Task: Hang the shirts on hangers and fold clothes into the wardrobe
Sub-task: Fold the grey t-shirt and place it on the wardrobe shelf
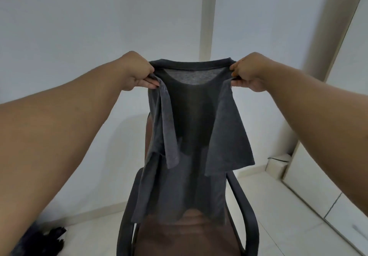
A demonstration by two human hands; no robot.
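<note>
A dark grey T-shirt (189,136) hangs in the air in front of me, its collar on top and both short sleeves drooping forward. My left hand (137,72) pinches the left shoulder beside the collar. My right hand (249,72) pinches the right shoulder. The collar is stretched tight between the two hands. The shirt's lower hem dangles over the seat of a chair. No hanger is in view.
A brown office chair (179,235) with black armrests (245,212) stands right below the shirt. A dark garment (45,237) lies on the floor at the lower left. White wardrobe fronts (342,206) run along the right, with a small white box (278,164) beside them.
</note>
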